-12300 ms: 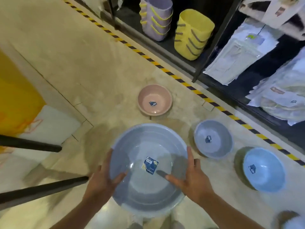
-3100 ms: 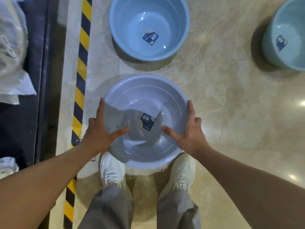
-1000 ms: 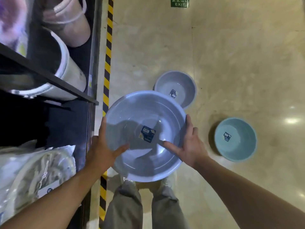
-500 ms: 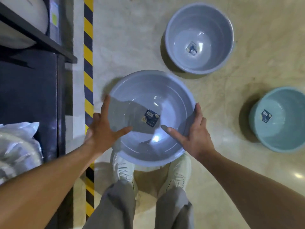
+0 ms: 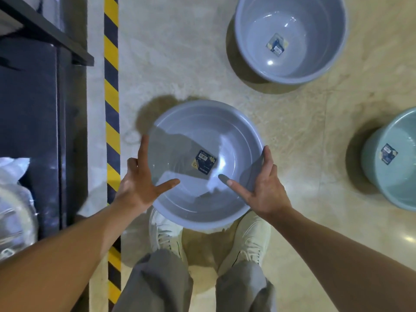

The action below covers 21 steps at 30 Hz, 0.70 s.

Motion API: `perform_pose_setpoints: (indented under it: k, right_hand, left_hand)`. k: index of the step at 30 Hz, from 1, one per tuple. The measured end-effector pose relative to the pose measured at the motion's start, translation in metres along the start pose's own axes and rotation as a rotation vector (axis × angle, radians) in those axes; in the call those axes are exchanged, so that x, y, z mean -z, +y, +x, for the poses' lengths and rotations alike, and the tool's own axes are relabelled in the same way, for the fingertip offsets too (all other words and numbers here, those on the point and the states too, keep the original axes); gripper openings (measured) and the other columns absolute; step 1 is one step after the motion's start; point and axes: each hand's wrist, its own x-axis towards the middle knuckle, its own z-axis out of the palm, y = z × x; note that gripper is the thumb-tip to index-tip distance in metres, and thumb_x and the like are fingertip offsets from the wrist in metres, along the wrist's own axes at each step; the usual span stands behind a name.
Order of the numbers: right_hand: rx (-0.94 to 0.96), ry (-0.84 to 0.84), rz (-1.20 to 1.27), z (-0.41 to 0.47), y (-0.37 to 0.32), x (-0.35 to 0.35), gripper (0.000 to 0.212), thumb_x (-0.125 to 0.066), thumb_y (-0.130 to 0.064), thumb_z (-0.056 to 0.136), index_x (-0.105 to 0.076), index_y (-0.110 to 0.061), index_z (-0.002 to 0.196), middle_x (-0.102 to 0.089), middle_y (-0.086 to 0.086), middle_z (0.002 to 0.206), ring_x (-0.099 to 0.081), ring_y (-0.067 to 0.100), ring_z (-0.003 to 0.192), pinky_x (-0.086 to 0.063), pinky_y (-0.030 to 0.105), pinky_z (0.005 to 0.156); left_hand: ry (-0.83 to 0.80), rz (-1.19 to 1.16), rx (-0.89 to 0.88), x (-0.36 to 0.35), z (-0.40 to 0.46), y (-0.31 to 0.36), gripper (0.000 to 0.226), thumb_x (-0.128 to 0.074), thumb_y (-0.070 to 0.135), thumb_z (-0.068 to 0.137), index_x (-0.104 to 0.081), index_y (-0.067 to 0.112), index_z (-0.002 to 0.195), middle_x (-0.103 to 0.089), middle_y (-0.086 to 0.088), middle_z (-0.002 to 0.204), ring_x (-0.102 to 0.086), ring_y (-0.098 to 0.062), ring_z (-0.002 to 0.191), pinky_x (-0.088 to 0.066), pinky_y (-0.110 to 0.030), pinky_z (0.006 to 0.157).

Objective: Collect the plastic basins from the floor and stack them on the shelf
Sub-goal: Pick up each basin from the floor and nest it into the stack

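Note:
I hold a wide grey-blue plastic basin (image 5: 193, 136) level in front of me, above my feet. My left hand (image 5: 139, 185) grips its left rim with the thumb inside. On the right rim sits my right hand (image 5: 261, 188), thumb inside too. A dark label is stuck to the basin's bottom. A deeper grey basin (image 5: 290, 37) stands on the floor ahead and to the right. At the right edge of the view a teal basin (image 5: 391, 158) rests on the floor, partly cut off.
A black shelf unit (image 5: 45, 91) runs along the left, with plastic-wrapped goods (image 5: 13, 203) on its low level. A yellow-and-black striped line (image 5: 111, 109) marks the floor beside it. My white shoes (image 5: 247, 235) and grey trousers are below the basin.
The view has closed in on the floor: the grey floor basin and the teal one have slid toward the upper right. Both hands keep the same hold on the basin.

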Motion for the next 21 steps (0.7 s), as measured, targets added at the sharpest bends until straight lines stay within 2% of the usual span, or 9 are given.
perform_pose_setpoints:
  k: [3,6,8,11,14,16,19,21]
  right_hand:
    - [0.01,-0.013,0.034,0.004,0.006,-0.005,0.135,-0.071,-0.085,0.079,0.012,-0.026,0.168,-0.031,0.015,0.16,-0.048,0.034,0.141,-0.048,0.039,0.107]
    - [0.004,-0.036,0.073,0.006,0.008,-0.007,0.136,-0.071,-0.087,0.077,0.015,-0.031,0.166,-0.023,0.008,0.168,-0.035,0.029,0.153,-0.041,0.041,0.117]
    - [-0.019,-0.069,0.197,0.007,0.006,-0.009,0.137,-0.076,-0.084,0.074,0.015,-0.037,0.165,-0.015,0.001,0.172,-0.027,0.024,0.158,-0.037,0.043,0.124]
    - [-0.07,-0.062,0.379,0.011,0.001,-0.01,0.137,-0.085,-0.076,0.071,0.009,-0.042,0.164,-0.015,-0.002,0.169,-0.029,0.016,0.151,-0.038,0.046,0.124]
    - [-0.087,-0.04,0.374,0.009,-0.007,0.0,0.133,-0.085,-0.073,0.073,0.008,-0.047,0.163,-0.023,0.003,0.161,-0.032,0.011,0.131,-0.039,0.035,0.111]
    - [-0.094,-0.05,0.342,0.003,-0.015,0.019,0.13,-0.081,-0.077,0.073,0.01,-0.052,0.162,-0.025,0.005,0.158,-0.039,0.019,0.134,-0.038,0.033,0.109]
    - [-0.131,-0.09,0.332,-0.019,-0.037,0.069,0.13,-0.078,-0.082,0.073,0.014,-0.055,0.16,-0.027,0.009,0.155,-0.044,0.031,0.14,-0.043,0.043,0.115]
    - [-0.14,-0.075,0.331,-0.038,-0.057,0.114,0.129,-0.075,-0.084,0.074,0.017,-0.056,0.16,-0.028,0.011,0.154,-0.046,0.036,0.14,-0.045,0.048,0.115]
  left_hand:
    - [-0.003,0.043,-0.006,-0.002,0.0,0.002,0.144,-0.079,0.078,0.072,0.024,0.048,0.168,-0.044,-0.014,0.131,-0.067,-0.042,0.102,-0.055,-0.044,0.075]
    - [0.011,0.075,-0.012,-0.004,0.005,0.002,0.139,-0.075,0.08,0.076,0.024,0.048,0.168,-0.048,-0.014,0.141,-0.068,-0.043,0.111,-0.057,-0.045,0.08]
    - [0.011,0.085,-0.016,-0.005,0.011,-0.001,0.135,-0.073,0.081,0.078,0.027,0.052,0.164,-0.05,-0.016,0.151,-0.063,-0.045,0.125,-0.057,-0.052,0.094]
    - [-0.041,-0.198,-0.01,-0.005,0.015,-0.002,0.136,-0.085,0.07,0.076,0.02,0.062,0.161,-0.044,-0.019,0.159,-0.055,-0.042,0.138,-0.052,-0.051,0.107]
    - [-0.007,-0.347,-0.009,0.006,0.011,0.003,0.134,-0.086,0.077,0.067,0.007,0.066,0.162,-0.046,-0.014,0.15,-0.056,-0.036,0.133,-0.05,-0.047,0.106]
    - [-0.01,-0.355,-0.029,0.022,0.002,0.012,0.135,-0.081,0.088,0.061,0.006,0.068,0.162,-0.048,-0.012,0.149,-0.057,-0.035,0.13,-0.051,-0.049,0.107]
    - [-0.036,-0.297,-0.062,0.064,-0.023,0.037,0.13,-0.076,0.091,0.064,0.01,0.073,0.159,-0.049,-0.017,0.149,-0.058,-0.037,0.127,-0.053,-0.05,0.102]
    - [-0.035,-0.265,-0.097,0.105,-0.045,0.066,0.129,-0.067,0.1,0.059,0.013,0.075,0.157,-0.051,-0.019,0.146,-0.058,-0.04,0.125,-0.055,-0.054,0.1]
